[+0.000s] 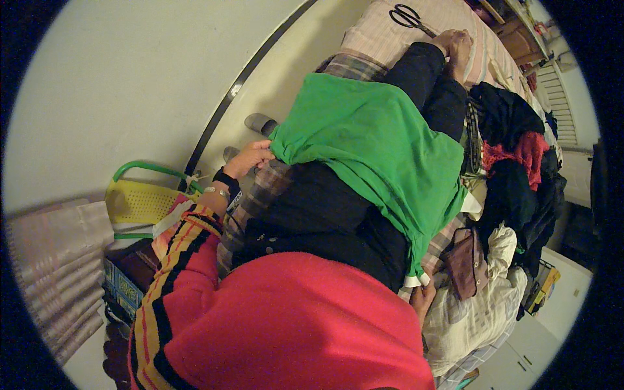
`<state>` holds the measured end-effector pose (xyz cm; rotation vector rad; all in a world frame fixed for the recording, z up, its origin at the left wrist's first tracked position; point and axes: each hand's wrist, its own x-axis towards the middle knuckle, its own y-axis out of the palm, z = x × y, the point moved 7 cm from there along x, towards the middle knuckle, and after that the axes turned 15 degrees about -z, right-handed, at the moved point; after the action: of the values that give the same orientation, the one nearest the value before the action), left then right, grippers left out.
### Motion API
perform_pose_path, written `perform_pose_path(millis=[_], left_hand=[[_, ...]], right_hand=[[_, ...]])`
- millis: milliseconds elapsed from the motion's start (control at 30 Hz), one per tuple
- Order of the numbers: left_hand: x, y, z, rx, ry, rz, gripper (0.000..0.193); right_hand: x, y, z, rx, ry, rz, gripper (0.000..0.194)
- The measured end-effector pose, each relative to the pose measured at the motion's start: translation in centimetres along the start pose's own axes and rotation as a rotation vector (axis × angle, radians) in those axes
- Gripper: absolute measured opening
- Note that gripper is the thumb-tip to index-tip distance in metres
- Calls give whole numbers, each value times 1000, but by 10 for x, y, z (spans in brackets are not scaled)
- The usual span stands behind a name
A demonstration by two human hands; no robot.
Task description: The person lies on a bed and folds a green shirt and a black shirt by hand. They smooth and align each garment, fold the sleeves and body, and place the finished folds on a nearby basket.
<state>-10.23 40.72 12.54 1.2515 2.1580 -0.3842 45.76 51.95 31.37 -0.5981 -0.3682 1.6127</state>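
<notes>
A green cloth garment (370,131) lies spread across my lap and black trousers. My left hand (252,157) grips its left corner between thumb and fingers, beside my knee. At the lower right, my right hand (423,295) pinches another gathered end, where a white edge shows; the red sweater hides part of this hand. Black-handled scissors (412,20) lie on the striped bed cover past my bare feet, their blades partly hidden by a foot.
Dark clothes (512,195) with a red fringed scarf (529,153) lie heaped on the right. Nearer are a maroon cloth piece (466,263) and a cream fabric (468,321). A yellow chair with a green frame (141,202) stands left. Grey slippers (261,124) lie on the floor.
</notes>
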Motion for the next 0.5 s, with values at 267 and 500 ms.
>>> perform_pose_path(millis=[267, 500], left_hand=[[-11, -12, -13, -312, -44, -37, 19], [6, -91, -128, -379, 475, -454, 16]], right_hand=[[7, 4, -1, -107, -53, 7, 38], [-7, -30, 8, -63, -170, -181, 41]])
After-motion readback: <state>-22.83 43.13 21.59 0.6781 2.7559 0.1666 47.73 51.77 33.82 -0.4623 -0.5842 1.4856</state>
